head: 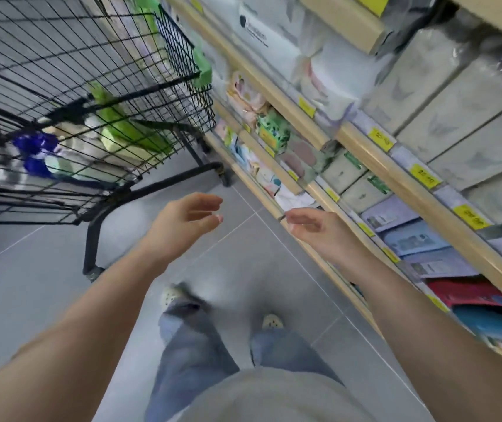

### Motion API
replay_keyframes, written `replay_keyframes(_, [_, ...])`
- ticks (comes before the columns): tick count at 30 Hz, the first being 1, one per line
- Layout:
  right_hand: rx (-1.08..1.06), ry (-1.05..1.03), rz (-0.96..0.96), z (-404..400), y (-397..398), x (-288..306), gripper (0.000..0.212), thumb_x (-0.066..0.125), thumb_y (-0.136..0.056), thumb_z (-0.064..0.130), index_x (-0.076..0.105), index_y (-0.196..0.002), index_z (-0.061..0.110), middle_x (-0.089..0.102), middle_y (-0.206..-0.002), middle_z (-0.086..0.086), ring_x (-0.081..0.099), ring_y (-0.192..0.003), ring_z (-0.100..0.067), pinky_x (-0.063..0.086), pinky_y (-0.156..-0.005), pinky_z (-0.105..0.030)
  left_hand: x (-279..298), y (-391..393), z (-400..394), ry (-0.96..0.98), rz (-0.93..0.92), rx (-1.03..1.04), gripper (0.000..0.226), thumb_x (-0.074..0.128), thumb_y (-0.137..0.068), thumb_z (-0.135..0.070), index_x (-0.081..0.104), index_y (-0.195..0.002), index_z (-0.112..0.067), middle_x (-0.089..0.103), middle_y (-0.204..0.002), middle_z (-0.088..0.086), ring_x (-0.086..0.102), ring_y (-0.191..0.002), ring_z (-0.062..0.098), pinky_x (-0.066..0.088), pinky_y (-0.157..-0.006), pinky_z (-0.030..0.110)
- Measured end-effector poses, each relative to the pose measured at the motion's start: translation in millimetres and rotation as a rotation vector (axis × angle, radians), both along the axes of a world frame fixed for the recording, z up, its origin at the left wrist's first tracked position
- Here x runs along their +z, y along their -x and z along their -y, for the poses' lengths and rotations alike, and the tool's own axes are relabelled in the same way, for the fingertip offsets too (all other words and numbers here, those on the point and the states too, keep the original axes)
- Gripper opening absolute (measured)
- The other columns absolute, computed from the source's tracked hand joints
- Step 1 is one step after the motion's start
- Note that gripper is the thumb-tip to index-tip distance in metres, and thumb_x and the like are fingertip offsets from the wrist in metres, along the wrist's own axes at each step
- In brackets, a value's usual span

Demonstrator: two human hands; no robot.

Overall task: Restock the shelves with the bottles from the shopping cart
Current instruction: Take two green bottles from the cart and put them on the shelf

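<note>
A black wire shopping cart (164,92) stands at the upper left. Inside it lie blurred bottles (35,153) with blue caps and pale bodies, plus green packs (121,126). Wooden-edged shelves (362,147) run along the right side. My left hand (182,222) hovers in front of me, just right of the cart's lower frame, fingers relaxed and holding nothing. My right hand (313,226) hangs close to the front edge of a low shelf, fingers loosely extended, also holding nothing. Neither hand touches a bottle.
The shelves carry tissue boxes (463,117), wipes packs (271,132) and coloured packets (411,239), with yellow price tags (423,176) on the rails. Grey tiled floor (30,284) spreads below. My legs and light shoes (271,322) stand between cart and shelves.
</note>
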State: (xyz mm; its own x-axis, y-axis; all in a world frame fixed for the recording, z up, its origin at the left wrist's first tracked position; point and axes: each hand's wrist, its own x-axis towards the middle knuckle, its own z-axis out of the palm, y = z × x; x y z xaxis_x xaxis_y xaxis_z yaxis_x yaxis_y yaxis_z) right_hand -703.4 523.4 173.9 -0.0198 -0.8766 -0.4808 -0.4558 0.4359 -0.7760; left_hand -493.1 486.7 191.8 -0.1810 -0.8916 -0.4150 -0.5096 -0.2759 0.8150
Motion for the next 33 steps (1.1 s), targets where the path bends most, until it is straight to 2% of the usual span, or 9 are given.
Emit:
replay_keyframes(5, [-0.081, 0.014, 0.022, 61.2, -51.2, -4.3, 0.030, 0.055, -0.088, 0.012, 0.058, -0.118, 0.011, 0.061, -0.112, -0.003, 0.055, -0.099, -0.010, 0.038, -0.088, -0.020, -1.9, -46.2, 74.2, -0.003, -0.014, -0.072, 0.018, 0.059, -0.085, -0.010, 0.057, -0.100, -0.020, 0.061, -0.106, -0.001, 0.057, -0.098, 0.013, 0.041, -0.089, 0.024])
replay_keyframes(8, [-0.180, 0.024, 0.042, 99.4, -92.6, -8.6, 0.028, 0.056, -0.087, 0.010, 0.060, -0.115, 0.011, 0.061, -0.106, -0.001, 0.055, -0.096, -0.011, 0.040, -0.089, -0.021, -0.2, -86.8, 122.5, 0.020, 0.014, -0.117, 0.020, 0.059, -0.084, -0.008, 0.058, -0.101, -0.019, 0.061, -0.104, -0.001, 0.058, -0.094, 0.011, 0.043, -0.088, 0.020])
replay_keyframes(10, [-0.204, 0.021, 0.050, 123.5, -120.6, -8.0, 0.027, 0.056, -0.087, 0.010, 0.060, -0.114, 0.012, 0.061, -0.105, 0.001, 0.055, -0.095, -0.009, 0.042, -0.078, -0.013, 1.7, -115.9, 152.4, 0.043, 0.031, -0.136, 0.021, 0.059, -0.084, -0.007, 0.058, -0.103, -0.017, 0.060, -0.101, -0.002, 0.058, -0.086, 0.006, 0.044, -0.084, 0.013])
replay_keyframes(13, [-0.200, 0.032, 0.046, 155.1, -154.7, -5.5, 0.025, 0.056, -0.087, 0.011, 0.060, -0.112, 0.013, 0.060, -0.102, 0.002, 0.054, -0.093, -0.010, 0.041, -0.071, -0.005, 4.2, -151.6, 190.5, 0.062, 0.075, -0.152, 0.024, 0.058, -0.085, -0.009, 0.060, -0.109, -0.013, 0.060, -0.104, -0.001, 0.056, -0.092, 0.010, 0.043, -0.083, 0.017])
replay_keyframes(17, [-0.126, 0.035, -0.013, 199.2, -191.8, -3.7, 0.028, 0.056, -0.087, 0.013, 0.059, -0.115, 0.014, 0.061, -0.109, 0.000, 0.055, -0.096, -0.011, 0.041, -0.092, -0.026, 0.8, -189.1, 237.5, 0.054, 0.095, -0.119, 0.025, 0.057, -0.087, -0.014, 0.059, -0.112, -0.016, 0.059, -0.109, -0.003, 0.054, -0.098, 0.009, 0.039, -0.083, 0.016])
replay_keyframes(21, [-0.031, 0.036, -0.044, 245.2, -215.5, -5.7, 0.030, 0.054, -0.088, 0.013, 0.058, -0.117, 0.014, 0.059, -0.107, 0.002, 0.054, -0.096, -0.010, 0.038, -0.088, -0.021, -13.6, -212.2, 276.9, 0.047, 0.149, -0.104, 0.022, 0.058, -0.086, -0.017, 0.060, -0.107, -0.022, 0.056, -0.119, 0.001, 0.055, -0.095, 0.008, 0.037, -0.089, 0.021])
replay_keyframes(28, [0.116, 0.088, 0.011, 322.3, -244.7, -20.2, 0.033, 0.054, -0.088, 0.013, 0.056, -0.121, 0.013, 0.062, -0.119, -0.003, 0.053, -0.096, -0.006, 0.040, -0.087, -0.013, -35.4, -235.8, 333.5, 0.055, 0.237, -0.049, 0.021, 0.059, -0.084, -0.010, 0.060, -0.100, -0.023, 0.061, -0.101, -0.001, 0.058, -0.107, 0.020, 0.043, -0.099, 0.040])
replay_keyframes(30, [0.212, 0.096, -0.012, 349.5, -254.0, -25.5, 0.035, 0.054, -0.088, 0.012, 0.054, -0.123, 0.012, 0.061, -0.121, -0.003, 0.051, -0.097, -0.003, 0.037, -0.078, -0.003, -41.1, -242.1, 352.8, 0.057, 0.281, -0.024, 0.024, 0.058, -0.084, -0.006, 0.062, -0.105, -0.018, 0.062, -0.106, 0.003, 0.056, -0.111, 0.022, 0.042, -0.101, 0.040])
replay_keyframes(33, [0.343, 0.090, -0.064, 378.2, -268.6, -33.6, 0.035, 0.053, -0.089, 0.014, 0.054, -0.124, 0.013, 0.061, -0.123, -0.004, 0.055, -0.105, -0.008, 0.035, -0.085, -0.007, -52.1, -247.0, 372.5, 0.042, 0.399, -0.061, 0.030, 0.056, -0.085, -0.008, 0.059, -0.114, -0.017, 0.059, -0.120, 0.005, 0.053, -0.113, 0.025, 0.039, -0.094, 0.031])
